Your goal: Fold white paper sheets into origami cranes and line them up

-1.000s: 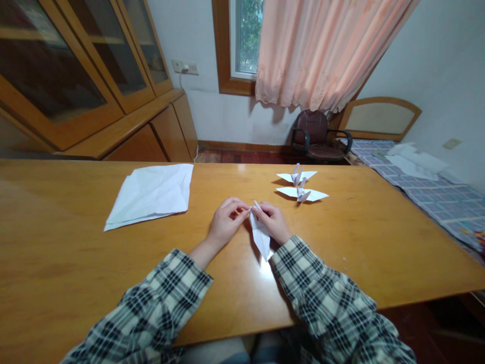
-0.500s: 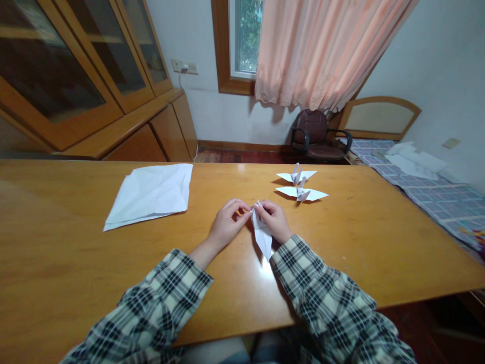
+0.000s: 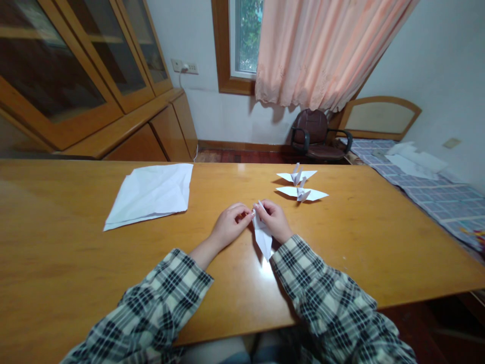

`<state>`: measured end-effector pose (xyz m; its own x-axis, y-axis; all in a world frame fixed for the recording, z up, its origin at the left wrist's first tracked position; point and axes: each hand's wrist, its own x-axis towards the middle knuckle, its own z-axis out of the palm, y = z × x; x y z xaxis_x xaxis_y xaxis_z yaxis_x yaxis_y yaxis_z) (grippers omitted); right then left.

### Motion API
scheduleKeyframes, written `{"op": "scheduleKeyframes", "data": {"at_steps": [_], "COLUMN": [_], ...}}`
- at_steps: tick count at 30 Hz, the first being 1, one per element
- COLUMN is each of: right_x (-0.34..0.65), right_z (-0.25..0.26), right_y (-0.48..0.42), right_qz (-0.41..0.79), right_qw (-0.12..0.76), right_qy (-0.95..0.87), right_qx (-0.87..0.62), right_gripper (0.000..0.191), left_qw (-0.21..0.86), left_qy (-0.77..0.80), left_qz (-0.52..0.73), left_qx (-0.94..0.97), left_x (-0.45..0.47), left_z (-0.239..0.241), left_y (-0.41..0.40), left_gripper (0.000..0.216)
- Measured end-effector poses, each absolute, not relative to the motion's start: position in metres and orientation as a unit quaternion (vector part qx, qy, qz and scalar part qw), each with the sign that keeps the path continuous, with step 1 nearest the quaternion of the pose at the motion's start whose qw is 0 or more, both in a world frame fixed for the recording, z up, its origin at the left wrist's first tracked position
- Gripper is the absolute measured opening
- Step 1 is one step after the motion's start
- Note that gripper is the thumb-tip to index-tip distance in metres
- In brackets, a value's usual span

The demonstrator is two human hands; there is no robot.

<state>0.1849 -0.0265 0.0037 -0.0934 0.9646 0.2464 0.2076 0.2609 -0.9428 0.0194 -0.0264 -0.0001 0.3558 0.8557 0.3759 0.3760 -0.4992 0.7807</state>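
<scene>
A folded white paper point(image 3: 262, 235), narrow and pointed at its near end, is between my hands above the table. My right hand point(image 3: 276, 221) is closed on its upper right side, the thumb lying over the paper. At the paper's far left tip, the thumb and fingertips of my left hand point(image 3: 232, 223) are pinched together. The fingers partly hide the far end of the folds. Beyond my right hand stand two white paper cranes point(image 3: 296, 176) with spread wings, one behind the other; the nearer crane point(image 3: 302, 193) has the wider wings.
White paper sheets point(image 3: 151, 194) lie stacked at the left of the wooden table point(image 3: 68, 263). Past the table are a glass-door cabinet point(image 3: 109, 101), a brown armchair point(image 3: 311, 131) and a pink curtain point(image 3: 322, 50). A bed point(image 3: 428, 187) stands at the right.
My left hand's fingers have curled in a little at the paper's tip, and the hand has shifted slightly. My right hand and the paper have hardly moved.
</scene>
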Motion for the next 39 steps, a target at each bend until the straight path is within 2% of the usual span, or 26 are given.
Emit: {"op": "scheduleKeyframes", "data": {"at_steps": [6,10,15,20,23,30,39], "right_x": [0.185,0.184,0.183,0.182,0.184,0.187,0.188], "right_z": [0.001,0.001,-0.001,-0.004,-0.006,0.003,-0.006], "right_y": [-0.026,-0.025,-0.024,-0.024,-0.024,-0.026,-0.024], "right_qz": [0.381,0.419,0.461,0.475,0.453,0.319,0.348], "right_qw": [0.486,0.490,0.526,0.535,0.533,0.533,0.546], "right_qy": [-0.628,-0.612,-0.560,-0.538,-0.552,-0.625,-0.594], "right_qx": [-0.474,-0.459,-0.445,-0.446,-0.455,-0.472,-0.477], "right_gripper": [0.039,0.037,0.039,0.033,0.028,0.024,0.023], "left_qw": [0.305,0.304,0.274,0.269,0.257,0.246,0.270], "left_qy": [0.390,0.388,0.422,0.442,0.456,0.468,0.498], "left_qz": [0.387,0.394,0.429,0.470,0.491,0.506,0.534], "left_qx": [0.778,0.776,0.750,0.715,0.696,0.681,0.627], "left_x": [0.020,0.020,0.020,0.018,0.017,0.018,0.018], "left_z": [0.000,-0.001,0.001,0.003,0.004,0.001,-0.006], "left_y": [-0.026,-0.027,-0.026,-0.026,-0.026,-0.025,-0.022], "left_gripper": [0.022,0.019,0.021,0.022,0.021,0.022,0.023]}}
